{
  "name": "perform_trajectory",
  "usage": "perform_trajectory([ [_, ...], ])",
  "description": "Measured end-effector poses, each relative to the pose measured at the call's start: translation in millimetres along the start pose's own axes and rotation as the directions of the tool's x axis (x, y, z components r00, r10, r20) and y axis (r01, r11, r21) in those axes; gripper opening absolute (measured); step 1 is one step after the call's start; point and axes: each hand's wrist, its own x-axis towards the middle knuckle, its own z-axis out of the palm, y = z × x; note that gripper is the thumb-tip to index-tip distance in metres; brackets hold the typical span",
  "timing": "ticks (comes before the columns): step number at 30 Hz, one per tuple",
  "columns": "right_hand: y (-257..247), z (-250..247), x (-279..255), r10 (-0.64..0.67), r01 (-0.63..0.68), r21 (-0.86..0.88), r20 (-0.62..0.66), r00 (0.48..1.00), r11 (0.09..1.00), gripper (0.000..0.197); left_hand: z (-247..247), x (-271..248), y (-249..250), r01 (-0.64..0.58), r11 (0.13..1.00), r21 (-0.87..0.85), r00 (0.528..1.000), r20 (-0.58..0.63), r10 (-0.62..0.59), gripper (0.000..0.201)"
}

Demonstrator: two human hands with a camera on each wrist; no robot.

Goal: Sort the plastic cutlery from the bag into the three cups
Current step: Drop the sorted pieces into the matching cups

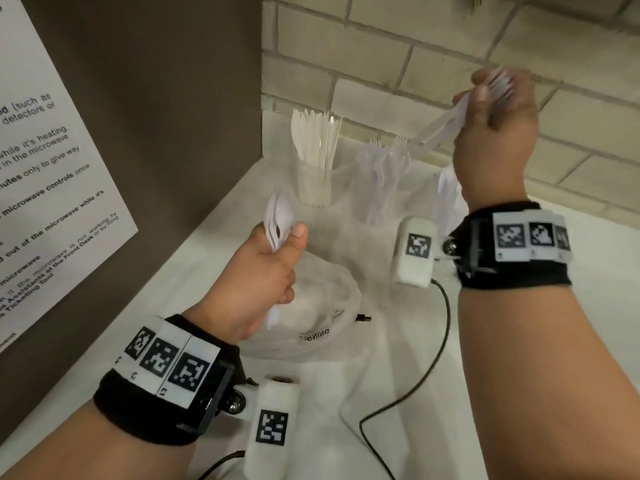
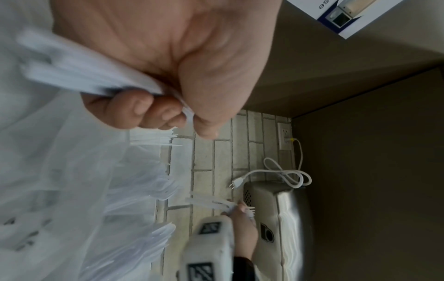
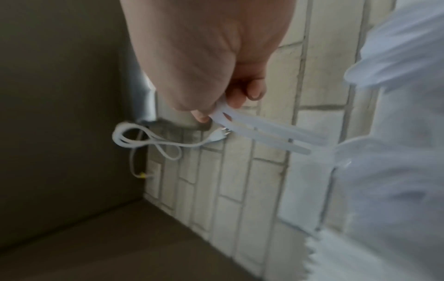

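Note:
My left hand [image 1: 282, 252] grips a bundle of white plastic spoons [image 1: 277, 216] upright above the crumpled clear bag [image 1: 311, 327]; the left wrist view shows the fingers curled round the spoon handles [image 2: 84, 76]. My right hand [image 1: 485, 98] is raised by the brick wall and holds several white forks [image 1: 440, 128], handles slanting down-left towards the middle cup of forks [image 1: 384, 174]. The fork handles [image 3: 264, 133] show in the right wrist view. A clear cup of knives [image 1: 315, 174] stands at the back left. A third cup [image 1: 446, 188] is partly hidden behind my right wrist.
A brown appliance side with a printed notice [image 1: 52, 185] walls off the left. The brick wall [image 1: 381, 64] is close behind the cups. A black cable [image 1: 433, 358] loops over the white counter. A steel appliance [image 2: 276, 218] and a white cord [image 2: 283, 175] sit farther off.

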Motion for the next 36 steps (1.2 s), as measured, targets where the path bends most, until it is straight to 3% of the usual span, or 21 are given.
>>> perform_trajectory([
  [4, 38, 18, 8, 0.015, -0.007, -0.154, 0.053, 0.999, 0.988, 0.026, 5, 0, 4, 0.048, 0.997, -0.055, 0.997, 0.06, -0.044, 0.016],
  [8, 62, 34, 3, 0.149, -0.089, -0.273, 0.207, 0.967, 0.958, 0.031, 5, 2, 1, 0.031, 0.998, 0.055, 0.996, 0.08, -0.036, 0.022],
  [10, 73, 40, -4, 0.205, -0.033, -0.495, 0.297, 0.933, 0.868, 0.035, 5, 2, -1, 0.021, 0.994, 0.106, 0.996, 0.083, -0.03, 0.023],
  [12, 84, 44, -11, 0.24, 0.074, -0.688, 0.349, 0.906, 0.722, 0.036, 5, 2, -2, 0.02, 0.992, 0.127, 0.996, 0.082, -0.031, 0.023],
  [15, 93, 49, -15, 0.302, 0.107, -0.762, 0.376, 0.876, 0.639, 0.041, 4, 3, -4, 0.021, 0.991, 0.132, 0.996, 0.081, -0.032, 0.023],
  [20, 82, 43, -10, 0.3, 0.08, -0.672, 0.429, 0.852, 0.736, 0.048, 4, 3, -7, 0.007, 0.985, 0.173, 0.996, 0.085, -0.022, 0.022],
  [25, 71, 40, -8, 0.48, 0.091, -0.756, 0.498, 0.722, 0.648, 0.058, 9, 2, -8, 0.006, 0.983, 0.182, 0.994, 0.11, -0.027, 0.019],
  [27, 64, 38, -9, 0.442, 0.103, -0.729, 0.515, 0.735, 0.677, 0.059, 12, 2, -7, 0.005, 0.981, 0.192, 0.992, 0.119, -0.028, 0.018],
  [32, 31, 26, -20, 0.303, 0.12, -0.685, 0.465, 0.832, 0.719, 0.051, 13, -2, -3, -0.021, 0.981, 0.192, 0.991, 0.131, -0.004, 0.017],
  [34, 8, 21, -33, 0.272, 0.065, -0.56, 0.496, 0.825, 0.826, 0.042, 14, -3, -1, -0.029, 0.981, 0.192, 0.991, 0.135, 0.003, 0.018],
  [36, -16, 16, -51, 0.309, -0.09, -0.384, 0.56, 0.769, 0.919, 0.034, 16, -4, -1, -0.038, 0.98, 0.196, 0.989, 0.148, 0.008, 0.019],
])
